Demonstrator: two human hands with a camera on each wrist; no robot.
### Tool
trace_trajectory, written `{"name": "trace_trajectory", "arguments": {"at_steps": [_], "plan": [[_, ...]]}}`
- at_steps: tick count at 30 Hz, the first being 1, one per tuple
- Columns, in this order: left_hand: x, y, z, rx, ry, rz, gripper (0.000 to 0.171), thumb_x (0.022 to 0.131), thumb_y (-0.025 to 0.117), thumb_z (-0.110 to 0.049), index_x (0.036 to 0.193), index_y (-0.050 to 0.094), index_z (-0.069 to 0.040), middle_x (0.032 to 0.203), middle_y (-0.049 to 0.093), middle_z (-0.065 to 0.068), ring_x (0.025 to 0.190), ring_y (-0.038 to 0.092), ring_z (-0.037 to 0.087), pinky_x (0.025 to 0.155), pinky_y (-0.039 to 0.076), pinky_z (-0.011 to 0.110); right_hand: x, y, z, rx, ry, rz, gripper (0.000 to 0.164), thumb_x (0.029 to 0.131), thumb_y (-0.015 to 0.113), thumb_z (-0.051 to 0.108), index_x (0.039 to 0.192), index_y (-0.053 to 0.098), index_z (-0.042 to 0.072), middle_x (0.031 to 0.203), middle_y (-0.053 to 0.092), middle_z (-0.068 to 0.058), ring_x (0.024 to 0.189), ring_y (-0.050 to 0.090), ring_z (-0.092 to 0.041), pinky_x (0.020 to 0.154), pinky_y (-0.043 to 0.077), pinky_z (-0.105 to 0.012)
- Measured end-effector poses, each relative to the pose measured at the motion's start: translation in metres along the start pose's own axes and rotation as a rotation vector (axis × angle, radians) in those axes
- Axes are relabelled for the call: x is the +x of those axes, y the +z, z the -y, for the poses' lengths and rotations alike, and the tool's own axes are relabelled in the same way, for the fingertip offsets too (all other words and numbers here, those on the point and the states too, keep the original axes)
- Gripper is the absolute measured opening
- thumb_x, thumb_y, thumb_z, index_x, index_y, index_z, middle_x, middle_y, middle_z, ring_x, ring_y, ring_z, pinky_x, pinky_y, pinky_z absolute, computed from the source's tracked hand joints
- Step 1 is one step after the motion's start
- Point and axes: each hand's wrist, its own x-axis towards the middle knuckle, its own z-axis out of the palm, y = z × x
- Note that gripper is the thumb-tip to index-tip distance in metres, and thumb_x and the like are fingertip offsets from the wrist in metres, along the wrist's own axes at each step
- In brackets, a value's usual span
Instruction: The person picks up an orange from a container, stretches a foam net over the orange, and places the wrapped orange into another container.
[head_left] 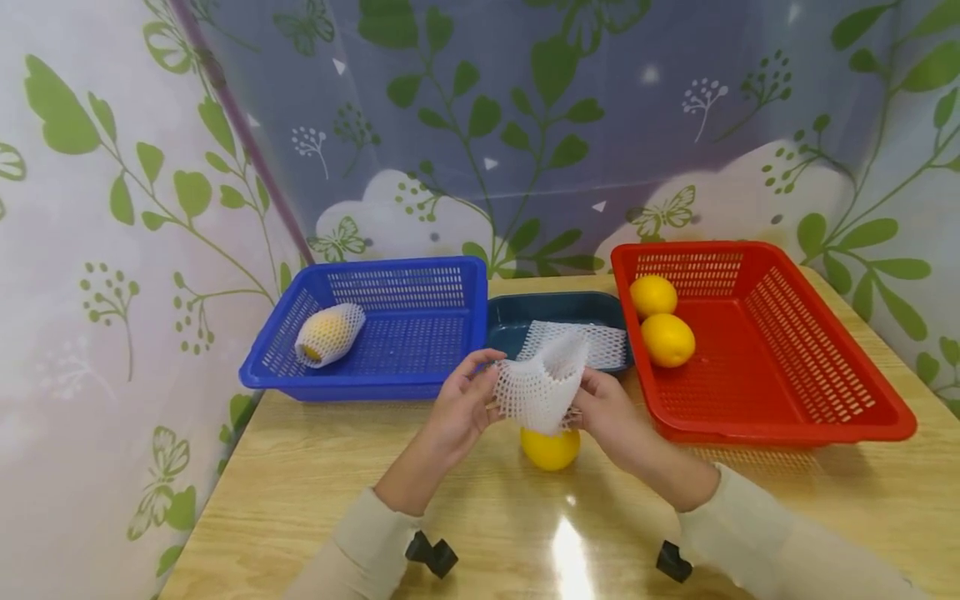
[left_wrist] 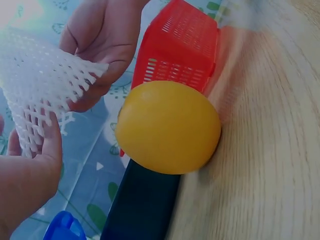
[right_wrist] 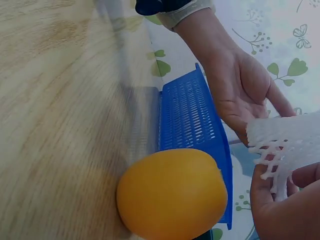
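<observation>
Between both hands a white foam fruit net [head_left: 542, 379] is held up and spread, its mouth tilted upward. My left hand [head_left: 462, 406] pinches its left edge, and my right hand [head_left: 611, 414] pinches the right edge. On the table just below the net sits a yellow fruit [head_left: 551, 451], its top partly hidden by the net in the head view. The wrist views show this yellow fruit [left_wrist: 168, 128] whole and bare, apart from the hands. In the right wrist view, fingers and thumb hold the net [right_wrist: 287, 145] by its lattice end.
A blue basket [head_left: 365, 387] at left holds one yellow fruit in a foam net [head_left: 330, 334]. Behind the hands, a dark green tray [head_left: 551, 302] holds more white foam netting [head_left: 600, 343]. A red basket [head_left: 765, 333] at right contains two bare yellow fruits [head_left: 667, 340].
</observation>
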Motion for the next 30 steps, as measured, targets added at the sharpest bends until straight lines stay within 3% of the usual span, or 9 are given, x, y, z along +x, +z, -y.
{"name": "trace_trajectory", "arguments": {"at_steps": [3,8,17,24,30], "plan": [[-0.001,-0.002,0.001,0.056,-0.024,0.038,0.022,0.101,0.045,-0.003,0.118,0.054,-0.013,0.106,0.056,0.001,0.088,0.057,0.012,0.072,0.054,0.024,-0.001,-0.002,-0.002,0.010,0.009,-0.010,0.042,0.102,0.047,0.015,0.138,0.043,-0.006,0.122,0.058,-0.016,0.095,0.059,-0.020,0.083,0.053,-0.027],[-0.002,-0.008,0.004,0.154,-0.084,0.093,0.045,0.095,0.053,0.004,0.139,0.045,-0.003,0.123,0.053,0.004,0.094,0.058,0.015,0.078,0.056,0.025,-0.002,-0.004,-0.006,-0.003,0.007,-0.003,0.045,0.098,0.049,0.010,0.140,0.042,-0.004,0.129,0.055,-0.018,0.100,0.057,-0.020,0.085,0.052,-0.026],[-0.002,-0.016,0.010,0.278,-0.120,0.192,0.063,0.092,0.061,0.004,0.149,0.035,-0.004,0.148,0.038,0.015,0.110,0.059,0.017,0.087,0.054,0.032,-0.002,-0.003,-0.014,-0.116,-0.051,-0.085,0.040,0.095,0.050,0.006,0.132,0.049,-0.008,0.120,0.057,-0.021,0.087,0.058,-0.012,0.074,0.053,-0.025],[-0.002,-0.018,0.018,0.335,-0.210,0.182,0.064,0.091,0.055,0.014,0.149,0.035,-0.003,0.138,0.046,0.023,0.104,0.061,0.020,0.083,0.056,0.032,-0.003,-0.008,-0.024,-0.244,-0.059,-0.090,0.040,0.093,0.050,0.005,0.132,0.051,-0.008,0.120,0.060,-0.023,0.089,0.061,-0.018,0.078,0.052,-0.022],[-0.002,-0.019,0.025,0.400,-0.228,0.168,0.063,0.088,0.055,0.018,0.147,0.037,0.001,0.132,0.050,0.025,0.099,0.061,0.020,0.083,0.056,0.034,-0.003,-0.014,-0.034,-0.307,-0.014,-0.092,0.043,0.089,0.047,0.001,0.131,0.051,-0.008,0.123,0.056,-0.024,0.089,0.062,-0.023,0.076,0.051,-0.022]]}}
